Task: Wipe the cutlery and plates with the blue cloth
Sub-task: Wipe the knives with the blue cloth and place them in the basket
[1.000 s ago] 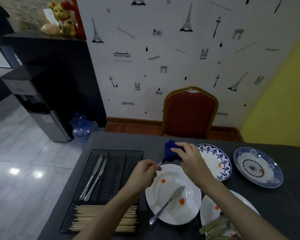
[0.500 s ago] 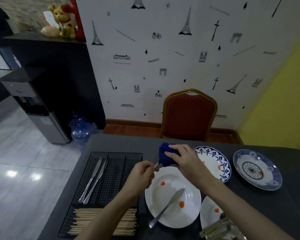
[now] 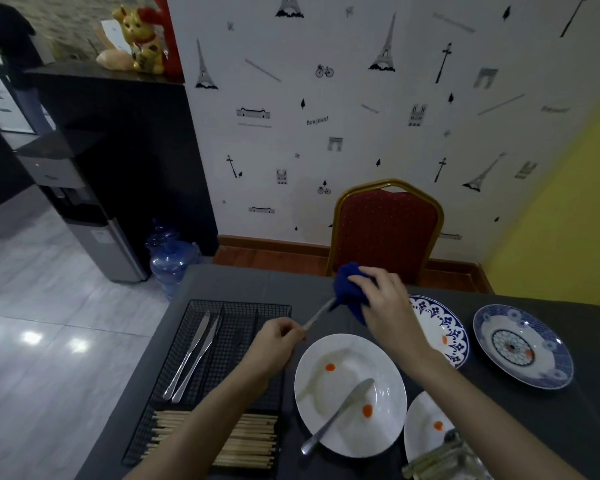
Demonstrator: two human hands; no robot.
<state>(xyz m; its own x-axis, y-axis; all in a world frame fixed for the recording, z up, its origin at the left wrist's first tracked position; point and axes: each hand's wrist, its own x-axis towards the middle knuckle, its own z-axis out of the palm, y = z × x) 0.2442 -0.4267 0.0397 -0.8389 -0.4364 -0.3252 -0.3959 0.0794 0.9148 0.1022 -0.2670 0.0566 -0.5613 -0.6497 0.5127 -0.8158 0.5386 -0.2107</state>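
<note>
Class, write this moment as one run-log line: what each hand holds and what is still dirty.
left hand: grips utensil handle | right hand: blue cloth wrapped on its far end | white plate: orange spots, knife resting

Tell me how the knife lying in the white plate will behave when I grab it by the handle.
The knife is probably stiff, being thin bare metal. Its handle end overhangs the white plate rim, so pressing there may tip the blade up. The smooth shiny finish and the orange spot beside the blade suggest it could be slippery.

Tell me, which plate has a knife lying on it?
The big plain white plate nearest the left hand; a knife rests across it.
</note>
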